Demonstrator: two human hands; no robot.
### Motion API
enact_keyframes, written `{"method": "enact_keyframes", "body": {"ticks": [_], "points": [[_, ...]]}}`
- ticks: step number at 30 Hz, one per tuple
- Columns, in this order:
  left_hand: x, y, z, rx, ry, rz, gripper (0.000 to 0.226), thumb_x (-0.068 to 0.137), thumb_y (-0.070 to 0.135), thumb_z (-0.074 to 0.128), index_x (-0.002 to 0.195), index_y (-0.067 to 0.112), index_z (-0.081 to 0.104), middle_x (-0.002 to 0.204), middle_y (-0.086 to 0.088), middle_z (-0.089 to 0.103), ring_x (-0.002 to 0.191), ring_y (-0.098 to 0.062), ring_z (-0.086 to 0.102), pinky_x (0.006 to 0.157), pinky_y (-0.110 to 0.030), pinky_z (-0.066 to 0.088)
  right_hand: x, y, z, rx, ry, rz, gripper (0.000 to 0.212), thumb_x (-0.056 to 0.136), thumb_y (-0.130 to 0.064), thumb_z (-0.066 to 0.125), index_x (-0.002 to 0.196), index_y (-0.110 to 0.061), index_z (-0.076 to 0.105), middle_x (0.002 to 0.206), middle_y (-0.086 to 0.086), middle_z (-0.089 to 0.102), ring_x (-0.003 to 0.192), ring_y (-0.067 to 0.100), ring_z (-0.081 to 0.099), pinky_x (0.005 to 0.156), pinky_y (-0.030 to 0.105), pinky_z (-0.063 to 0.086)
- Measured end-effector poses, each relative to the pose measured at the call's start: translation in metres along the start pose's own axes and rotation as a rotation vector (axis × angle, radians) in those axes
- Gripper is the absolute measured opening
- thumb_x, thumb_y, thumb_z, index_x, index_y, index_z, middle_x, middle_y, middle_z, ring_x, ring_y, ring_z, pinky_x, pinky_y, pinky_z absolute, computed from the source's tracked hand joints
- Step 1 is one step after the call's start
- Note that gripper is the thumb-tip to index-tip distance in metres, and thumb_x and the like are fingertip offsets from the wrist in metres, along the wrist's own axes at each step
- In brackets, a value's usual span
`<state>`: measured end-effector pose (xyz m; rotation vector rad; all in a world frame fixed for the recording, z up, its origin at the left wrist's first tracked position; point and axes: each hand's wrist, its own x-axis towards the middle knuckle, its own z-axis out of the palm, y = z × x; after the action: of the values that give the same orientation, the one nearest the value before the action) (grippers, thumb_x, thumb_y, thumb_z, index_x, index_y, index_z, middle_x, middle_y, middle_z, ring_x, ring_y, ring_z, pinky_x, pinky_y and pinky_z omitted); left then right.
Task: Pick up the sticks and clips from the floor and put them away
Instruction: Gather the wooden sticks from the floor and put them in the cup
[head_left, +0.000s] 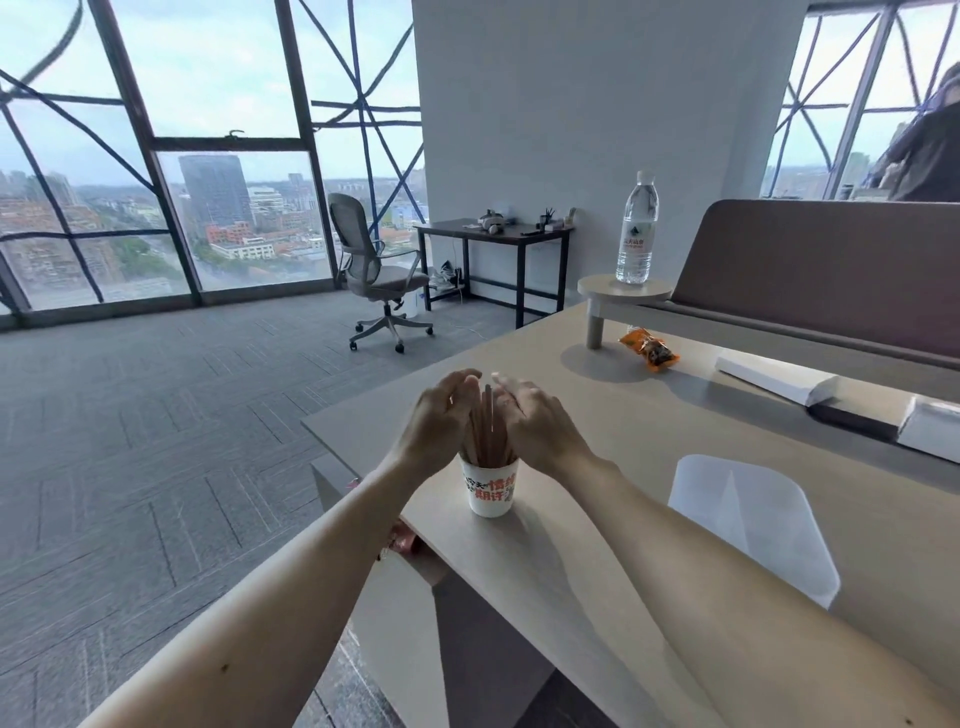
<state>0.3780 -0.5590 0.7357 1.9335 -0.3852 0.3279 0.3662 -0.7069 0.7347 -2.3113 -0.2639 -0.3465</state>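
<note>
Forearms (291, 613) stretched forward — left hand (434, 415) and right hand (535, 423), fingers (462, 382) relaxed, flank sticks (488, 431) standing in cup (488, 491).

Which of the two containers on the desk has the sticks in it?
The paper cup with red lettering, between the left hand and right hand; sticks stand in it. The water bottle, farther back on the round stand, has none.

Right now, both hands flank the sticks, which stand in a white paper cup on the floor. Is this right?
Not quite: the head view shows the white paper cup standing on the table, not the floor. The left hand and right hand do flank the sticks.
</note>
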Motion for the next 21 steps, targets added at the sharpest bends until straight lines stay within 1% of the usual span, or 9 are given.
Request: {"method": "enact_keyframes", "body": {"ticks": [2,4,6,8,10,12,14,17,21], "points": [[-0.002,0.003,-0.012,0.037,-0.024,0.006,0.036,0.103,0.026,0.049,0.137,0.014,0.052,0.129,-0.007,0.062,0.111,-0.016,0.061,0.075,-0.016,0.048,-0.003,-0.007,-0.006,-0.017,-0.03,0.004,0.053,0.104,-0.036,0.035,0.154,-0.023,0.029,0.156,0.008,0.038,0.141,0.027,0.038,0.112,0.04,0.03],[-0.008,0.009,-0.026,0.081,0.006,0.017,0.039,0.101,0.026,0.052,0.138,0.014,0.051,0.132,-0.008,0.061,0.106,-0.016,0.062,0.072,-0.017,0.048,-0.007,-0.018,-0.014,-0.036,0.059,-0.018,0.054,0.103,-0.034,0.037,0.155,-0.019,0.028,0.156,0.008,0.038,0.139,0.026,0.04,0.111,0.039,0.032],[-0.016,0.016,-0.041,0.153,0.041,0.034,0.035,0.1,0.024,0.055,0.132,0.012,0.056,0.13,-0.007,0.063,0.101,-0.014,0.062,0.074,-0.021,0.047,-0.013,-0.032,-0.022,-0.057,0.168,-0.066,0.046,0.103,-0.027,0.039,0.146,-0.011,0.043,0.148,0.011,0.049,0.132,0.025,0.049,0.104,0.029,0.036],[-0.028,0.022,-0.059,0.238,0.056,0.051,0.027,0.099,0.022,0.056,0.122,0.01,0.063,0.12,-0.005,0.067,0.096,-0.014,0.062,0.073,-0.021,0.045,-0.021,-0.048,-0.028,-0.08,0.204,-0.12,0.035,0.102,-0.02,0.043,0.129,-0.007,0.061,0.129,0.011,0.064,0.115,0.024,0.06,0.09,0.022,0.041],[-0.046,0.025,-0.079,0.313,0.062,0.065,0.018,0.098,0.02,0.057,0.11,0.011,0.067,0.106,-0.004,0.069,0.085,-0.013,0.062,0.067,-0.02,0.045,-0.032,-0.064,-0.028,-0.094,0.172,-0.156,0.029,0.099,-0.017,0.047,0.111,-0.008,0.071,0.106,0.011,0.073,0.095,0.026,0.067,0.08,0.027,0.05],[-0.071,0.025,-0.101,0.386,0.055,0.049,0.012,0.097,0.02,0.057,0.101,0.015,0.067,0.092,-0.003,0.069,0.074,-0.011,0.062,0.064,-0.026,0.048,-0.047,-0.079,-0.021,-0.106,0.112,-0.155,0.026,0.096,-0.02,0.05,0.099,-0.009,0.073,0.093,0.009,0.075,0.085,0.027,0.068,0.076,0.036,0.056],[-0.101,0.024,-0.125,0.453,0.041,0.024,0.011,0.097,0.022,0.057,0.098,0.017,0.066,0.082,0.001,0.066,0.072,-0.012,0.062,0.065,-0.03,0.049,-0.065,-0.093,-0.008,-0.107,0.052,-0.156,0.024,0.094,-0.021,0.053,0.095,-0.009,0.074,0.089,0.007,0.074,0.083,0.026,0.068,0.078,0.038,0.056],[-0.154,0.023,-0.164,0.518,0.045,-0.005,0.01,0.099,0.022,0.055,0.095,0.017,0.064,0.075,0.007,0.062,0.068,-0.01,0.062,0.063,-0.028,0.048,-0.098,-0.115,0.017,-0.13,-0.041,-0.181,0.024,0.095,-0.024,0.056,0.093,-0.008,0.074,0.088,0.007,0.074,0.079,0.024,0.067,0.075,0.034,0.054],[-0.234,0.013,-0.217,0.575,0.094,-0.074,0.014,0.097,0.019,0.058,0.092,0.011,0.068,0.066,0.002,0.065,0.05,0.0,0.055,0.052,-0.02,0.044,-0.144,-0.141,0.063,-0.153,-0.158,-0.198,0.028,0.096,-0.03,0.057,0.083,-0.012,0.074,0.077,0.006,0.07,0.072,0.024,0.064,0.066,0.032,0.048]]}}
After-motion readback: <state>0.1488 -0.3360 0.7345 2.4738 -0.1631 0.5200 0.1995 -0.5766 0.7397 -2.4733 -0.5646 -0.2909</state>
